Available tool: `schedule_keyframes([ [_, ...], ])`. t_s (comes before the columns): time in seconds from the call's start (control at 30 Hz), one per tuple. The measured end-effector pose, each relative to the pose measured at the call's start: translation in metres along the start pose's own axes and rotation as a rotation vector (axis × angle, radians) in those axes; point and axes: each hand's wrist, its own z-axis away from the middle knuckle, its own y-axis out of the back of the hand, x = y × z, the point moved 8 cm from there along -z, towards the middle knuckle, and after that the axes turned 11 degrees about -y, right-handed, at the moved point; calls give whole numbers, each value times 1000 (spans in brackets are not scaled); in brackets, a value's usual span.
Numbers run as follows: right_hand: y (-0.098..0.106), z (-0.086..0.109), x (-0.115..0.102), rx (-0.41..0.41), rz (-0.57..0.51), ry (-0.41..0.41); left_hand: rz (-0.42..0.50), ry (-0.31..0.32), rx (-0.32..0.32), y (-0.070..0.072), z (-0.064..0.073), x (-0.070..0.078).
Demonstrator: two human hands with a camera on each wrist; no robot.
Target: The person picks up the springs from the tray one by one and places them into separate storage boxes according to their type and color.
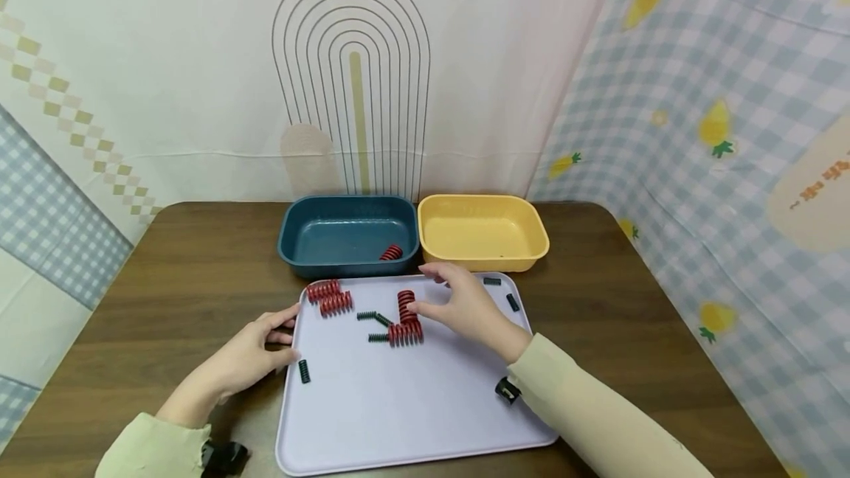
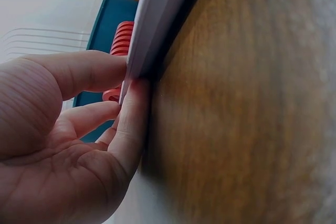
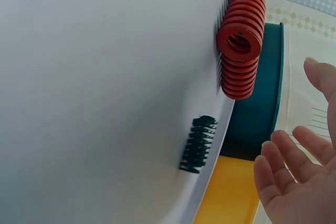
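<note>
The left hand (image 1: 255,352) is at the left edge of a pale lilac tray (image 1: 425,411). Its thumb and fingers pinch the rim, as the left wrist view shows. Above the tray the right hand (image 1: 468,305) hovers with fingers spread and nothing in them. Beside its thumb lie two red coil springs, one lengthwise (image 1: 406,304) and one crosswise (image 1: 406,335). Small dark green springs (image 1: 378,338) touch or lie near them. Two more red springs (image 1: 336,303) rest in the tray's far left corner. A lone green spring (image 1: 304,371) lies near the left thumb.
Behind the tray stand a dark blue bin (image 1: 312,268) with a red spring (image 1: 392,252) inside and a yellow bin (image 1: 488,264), side by side. Two small green springs (image 1: 512,302) lie in the tray's far right corner. A wooden table (image 1: 617,330) carries everything, with curtains around it.
</note>
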Motion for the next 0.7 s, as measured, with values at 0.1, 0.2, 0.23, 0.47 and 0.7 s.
schedule_keyframes([
  [0.1, -3, 3, 4, -25, 16, -1, 4, -1, 3, 2, 0, -1],
  [0.2, -6, 4, 8, -50, 17, 5, 11, 0, 3, 2, 1, -2],
  [0.23, -8, 4, 9, -58, 16, 7, 10, -2, 3, 2, 1, -2],
  [0.47, -10, 2, 14, -75, 29, -5, 4, -2, 4, 1, 0, -2],
  [0.7, -18, -1, 17, -92, 68, -11, 13, -2, 2, 0, 0, -1],
])
